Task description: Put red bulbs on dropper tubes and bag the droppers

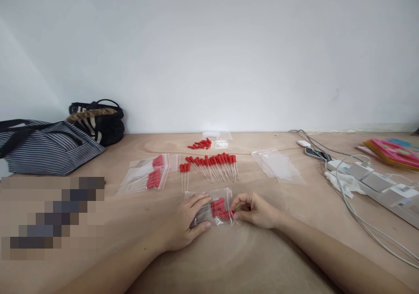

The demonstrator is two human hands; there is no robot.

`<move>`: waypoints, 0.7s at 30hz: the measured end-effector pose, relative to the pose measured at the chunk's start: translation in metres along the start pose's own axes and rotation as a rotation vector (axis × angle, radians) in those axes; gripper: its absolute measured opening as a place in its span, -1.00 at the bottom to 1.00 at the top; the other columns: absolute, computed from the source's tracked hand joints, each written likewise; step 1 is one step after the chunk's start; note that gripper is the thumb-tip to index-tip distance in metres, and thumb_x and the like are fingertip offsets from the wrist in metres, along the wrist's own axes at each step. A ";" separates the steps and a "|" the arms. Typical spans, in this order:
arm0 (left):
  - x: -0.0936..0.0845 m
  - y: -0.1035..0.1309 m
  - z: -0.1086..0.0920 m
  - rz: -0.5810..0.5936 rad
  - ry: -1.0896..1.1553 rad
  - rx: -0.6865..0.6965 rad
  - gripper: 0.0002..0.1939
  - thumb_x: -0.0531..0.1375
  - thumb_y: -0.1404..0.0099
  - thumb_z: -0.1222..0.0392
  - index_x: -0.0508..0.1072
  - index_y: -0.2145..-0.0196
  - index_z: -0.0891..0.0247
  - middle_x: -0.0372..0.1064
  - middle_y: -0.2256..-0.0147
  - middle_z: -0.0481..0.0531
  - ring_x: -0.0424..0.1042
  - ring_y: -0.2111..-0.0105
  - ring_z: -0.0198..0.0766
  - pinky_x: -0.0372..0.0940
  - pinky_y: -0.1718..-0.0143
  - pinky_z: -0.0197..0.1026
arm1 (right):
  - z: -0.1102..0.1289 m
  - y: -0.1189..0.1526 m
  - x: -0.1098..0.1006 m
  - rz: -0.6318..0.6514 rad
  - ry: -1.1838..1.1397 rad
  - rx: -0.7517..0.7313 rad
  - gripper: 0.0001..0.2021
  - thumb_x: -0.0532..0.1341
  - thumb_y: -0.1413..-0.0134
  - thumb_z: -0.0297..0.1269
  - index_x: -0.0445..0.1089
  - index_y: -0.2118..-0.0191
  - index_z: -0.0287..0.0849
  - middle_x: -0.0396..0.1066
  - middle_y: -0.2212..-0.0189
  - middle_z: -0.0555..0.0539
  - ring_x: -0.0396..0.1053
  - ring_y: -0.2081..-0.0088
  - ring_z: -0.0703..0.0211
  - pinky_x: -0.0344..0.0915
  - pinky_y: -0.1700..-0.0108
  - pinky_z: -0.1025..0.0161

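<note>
A clear zip bag (224,194) lies in front of me, with several red-bulbed droppers (218,206) inside, their bulbs toward the bag's right end. My left hand (191,217) rests on the bag's left part, fingers stretched out and apart. At the zip end on the right, my right hand (253,211) pinches the edge of the bag; a red bulb sits close to its fingertips. Just beyond, a row of loose droppers (214,165) is spread on the table, bulbs pointing away from me. Filled zip bags (134,181) lie to the left of that row.
Loose red bulbs (200,144) and thin clear tubes (221,143) lie farther back. Flat clear bags (279,167) are at right. A power strip (376,185) with chargers and cables runs along the right side. Striped (55,147) and black (108,126) bags stand at left.
</note>
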State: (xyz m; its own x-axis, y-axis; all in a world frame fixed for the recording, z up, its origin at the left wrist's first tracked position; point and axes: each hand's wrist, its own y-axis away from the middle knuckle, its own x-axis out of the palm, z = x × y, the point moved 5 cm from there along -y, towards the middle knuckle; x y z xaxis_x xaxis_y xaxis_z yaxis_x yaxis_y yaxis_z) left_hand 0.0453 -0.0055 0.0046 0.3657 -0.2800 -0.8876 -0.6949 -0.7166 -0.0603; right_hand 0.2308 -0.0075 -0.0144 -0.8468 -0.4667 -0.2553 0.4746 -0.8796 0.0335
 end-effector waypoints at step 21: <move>-0.001 0.000 -0.002 -0.020 0.010 0.007 -0.48 0.07 -0.20 0.09 0.10 -0.10 0.18 0.08 -0.12 0.12 0.05 -0.11 -0.04 0.00 -0.10 0.09 | 0.001 -0.010 0.005 -0.183 0.006 -0.020 -0.80 0.28 0.25 -0.34 0.19 0.52 -0.18 0.25 0.65 0.13 0.15 0.63 0.44 0.08 0.59 0.47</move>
State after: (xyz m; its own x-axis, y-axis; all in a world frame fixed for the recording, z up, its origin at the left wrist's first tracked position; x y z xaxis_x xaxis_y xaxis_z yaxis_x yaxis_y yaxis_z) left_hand 0.0460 -0.0065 0.0059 0.3853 -0.2721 -0.8818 -0.6916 -0.7178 -0.0807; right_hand 0.2214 -0.0010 -0.0152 -0.9180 -0.2984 -0.2611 0.3174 -0.9477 -0.0328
